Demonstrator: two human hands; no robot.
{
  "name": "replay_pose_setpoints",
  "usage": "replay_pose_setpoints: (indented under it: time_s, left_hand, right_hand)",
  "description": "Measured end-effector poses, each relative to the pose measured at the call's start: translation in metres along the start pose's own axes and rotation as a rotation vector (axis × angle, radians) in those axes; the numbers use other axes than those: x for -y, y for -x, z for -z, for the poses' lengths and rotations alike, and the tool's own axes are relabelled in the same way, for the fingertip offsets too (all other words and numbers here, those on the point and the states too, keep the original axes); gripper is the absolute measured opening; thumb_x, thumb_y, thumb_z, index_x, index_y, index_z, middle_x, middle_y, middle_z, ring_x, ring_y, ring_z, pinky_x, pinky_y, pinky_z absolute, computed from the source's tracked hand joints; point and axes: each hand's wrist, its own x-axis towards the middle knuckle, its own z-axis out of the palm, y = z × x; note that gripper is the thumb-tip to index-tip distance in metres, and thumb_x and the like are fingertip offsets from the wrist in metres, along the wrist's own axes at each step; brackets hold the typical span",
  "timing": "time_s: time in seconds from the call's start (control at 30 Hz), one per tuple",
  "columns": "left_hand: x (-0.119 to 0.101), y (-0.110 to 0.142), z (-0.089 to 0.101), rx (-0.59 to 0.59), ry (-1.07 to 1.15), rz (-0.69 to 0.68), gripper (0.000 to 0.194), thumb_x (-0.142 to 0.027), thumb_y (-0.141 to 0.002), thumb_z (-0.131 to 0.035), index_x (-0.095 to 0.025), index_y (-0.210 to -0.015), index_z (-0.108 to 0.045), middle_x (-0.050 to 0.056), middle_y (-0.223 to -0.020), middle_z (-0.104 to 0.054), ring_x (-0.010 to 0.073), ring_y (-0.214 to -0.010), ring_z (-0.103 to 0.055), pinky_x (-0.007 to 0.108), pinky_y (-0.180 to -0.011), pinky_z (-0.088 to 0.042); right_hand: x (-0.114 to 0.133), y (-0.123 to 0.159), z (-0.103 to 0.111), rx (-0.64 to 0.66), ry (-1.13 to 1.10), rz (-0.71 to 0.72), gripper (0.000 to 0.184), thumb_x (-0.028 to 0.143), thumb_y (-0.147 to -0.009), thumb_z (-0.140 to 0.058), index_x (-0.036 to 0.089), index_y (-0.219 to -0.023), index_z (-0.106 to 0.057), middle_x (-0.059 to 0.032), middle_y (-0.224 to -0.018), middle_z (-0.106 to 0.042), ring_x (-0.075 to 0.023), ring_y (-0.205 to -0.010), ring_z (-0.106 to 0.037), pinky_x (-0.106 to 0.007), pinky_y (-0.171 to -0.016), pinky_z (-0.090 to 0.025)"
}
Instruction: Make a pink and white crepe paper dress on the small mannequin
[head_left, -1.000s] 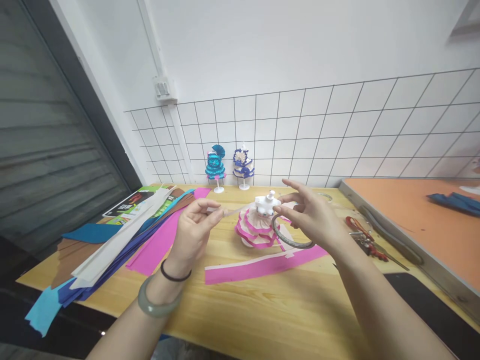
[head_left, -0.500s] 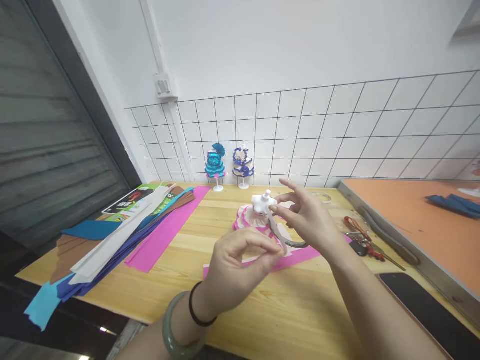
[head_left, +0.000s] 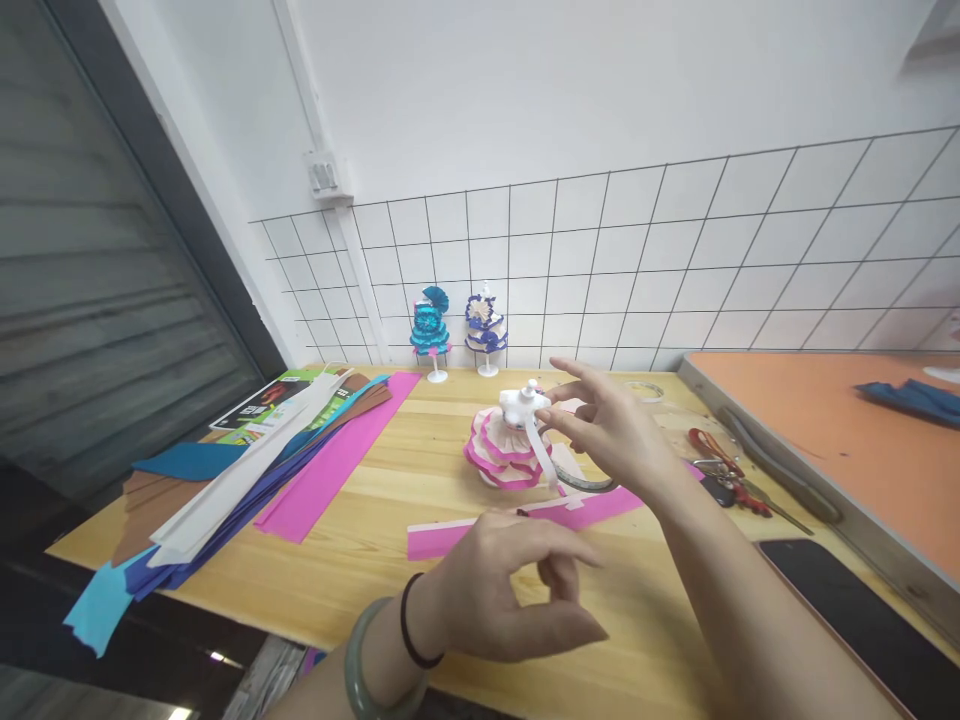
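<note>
A small white dress form stands on the table, wearing a ruffled skirt of cream paper edged in pink. A pale strip of tape hangs from the side of its torso. My right hand has thumb and index finger closed at that side, by the strip's upper end; its other fingers are raised. Below and behind this hand a roll of tape is partly hidden. My left hand is nearer to me over the table, thumb and fingers apart, holding nothing.
Pink paper lies before the form. Crepe paper strips are heaped at left. Two dressed miniature forms, one teal and one purple and cream, stand by the wall. Orange-handled scissors and a phone are at right.
My left hand has let go of the tape strip and drawn back toward me, its fingers spreading. The strip now hangs free. My right hand stays at the dress form.
</note>
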Motion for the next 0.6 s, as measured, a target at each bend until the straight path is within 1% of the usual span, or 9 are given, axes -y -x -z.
replay_pose_setpoints:
  time_s: [0.03, 0.07, 0.13, 0.17, 0.2, 0.27, 0.33, 0.43, 0.6]
  left_hand:
    - [0.002, 0.002, 0.003, -0.076, -0.016, 0.024, 0.021, -0.036, -0.08, -0.059, -0.02, -0.093, -0.061, 0.001, -0.058, -0.062, 0.0113, -0.052, -0.057, 0.025, -0.058, -0.048]
    - [0.006, 0.002, 0.007, -0.202, -0.037, 0.069, 0.016, -0.035, -0.083, -0.055, -0.02, -0.087, -0.061, 0.0, -0.056, -0.059, 0.0101, -0.05, -0.054, 0.024, -0.054, -0.045]
    - [0.014, -0.004, 0.018, -0.548, -0.065, 0.207, 0.015, -0.033, -0.086, -0.05, -0.021, -0.081, -0.057, -0.002, -0.056, -0.054, 0.0085, -0.049, -0.049, 0.022, -0.052, -0.042]
    - [0.02, -0.009, 0.023, -0.692, -0.099, 0.275, 0.012, -0.032, -0.083, -0.055, -0.021, -0.085, -0.056, -0.002, -0.063, -0.055, 0.0092, -0.055, -0.051, 0.022, -0.056, -0.043]
    - [0.026, -0.014, 0.029, -0.76, -0.123, 0.286, 0.022, -0.031, -0.078, -0.062, -0.021, -0.096, -0.054, -0.001, -0.072, -0.057, 0.0109, -0.065, -0.055, 0.023, -0.064, -0.045]
    - [0.037, -0.026, 0.037, -0.679, -0.167, 0.284, 0.048, -0.028, -0.073, -0.068, -0.022, -0.116, -0.047, 0.004, -0.094, -0.059, 0.0156, -0.092, -0.056, 0.028, -0.083, -0.043]
    - [0.046, -0.034, 0.04, -0.538, -0.164, 0.312, 0.063, -0.027, -0.072, -0.068, -0.023, -0.128, -0.039, 0.006, -0.107, -0.056, 0.0177, -0.104, -0.053, 0.032, -0.093, -0.038]
    - [0.05, -0.041, 0.036, -0.413, -0.054, 0.351, 0.07, -0.027, -0.075, -0.065, -0.024, -0.135, -0.03, 0.008, -0.11, -0.055, 0.0174, -0.099, -0.055, 0.032, -0.091, -0.041]
    - [0.047, -0.048, 0.029, -0.403, 0.105, 0.341, 0.071, -0.026, -0.074, -0.064, -0.021, -0.136, -0.028, 0.007, -0.101, -0.056, 0.0161, -0.091, -0.058, 0.026, -0.078, -0.048]
  right_hand:
    - [0.0, 0.0, 0.0, 0.006, -0.004, 0.0, 0.062, 0.034, -0.077, -0.062, 0.021, -0.134, -0.041, -0.0067, -0.1, -0.067, -0.0141, -0.058, -0.06, -0.028, -0.047, -0.046]
    - [0.0, 0.0, 0.0, 0.012, -0.007, -0.001, 0.062, 0.035, -0.077, -0.062, 0.021, -0.134, -0.041, -0.0068, -0.1, -0.067, -0.0142, -0.058, -0.061, -0.028, -0.048, -0.046]
    - [0.002, 0.001, 0.0, 0.018, -0.008, -0.001, 0.061, 0.035, -0.077, -0.062, 0.022, -0.133, -0.042, -0.0066, -0.101, -0.067, -0.0135, -0.057, -0.06, -0.028, -0.047, -0.046]
    - [0.003, 0.002, 0.0, 0.021, -0.005, -0.001, 0.06, 0.035, -0.077, -0.061, 0.022, -0.133, -0.042, -0.0065, -0.101, -0.067, -0.013, -0.056, -0.059, -0.028, -0.047, -0.046]
    - [0.004, 0.002, 0.0, 0.025, -0.001, 0.001, 0.06, 0.035, -0.077, -0.061, 0.022, -0.133, -0.043, -0.0064, -0.101, -0.067, -0.0124, -0.055, -0.059, -0.027, -0.047, -0.046]
    - [0.006, 0.004, -0.001, 0.036, 0.005, 0.003, 0.059, 0.035, -0.077, -0.061, 0.022, -0.132, -0.044, -0.0063, -0.102, -0.067, -0.0117, -0.053, -0.058, -0.027, -0.046, -0.046]
    - [0.007, 0.005, -0.002, 0.051, 0.0, 0.008, 0.058, 0.035, -0.077, -0.061, 0.022, -0.132, -0.044, -0.0064, -0.103, -0.066, -0.0112, -0.051, -0.057, -0.026, -0.045, -0.045]
    - [0.008, 0.006, -0.002, 0.067, -0.003, 0.024, 0.057, 0.034, -0.077, -0.06, 0.023, -0.131, -0.044, -0.006, -0.103, -0.067, -0.01, -0.048, -0.055, -0.026, -0.043, -0.044]
    - [0.008, 0.006, -0.001, 0.086, 0.006, 0.029, 0.057, 0.032, -0.078, -0.059, 0.023, -0.132, -0.043, -0.0055, -0.106, -0.066, -0.0087, -0.047, -0.053, -0.026, -0.044, -0.045]
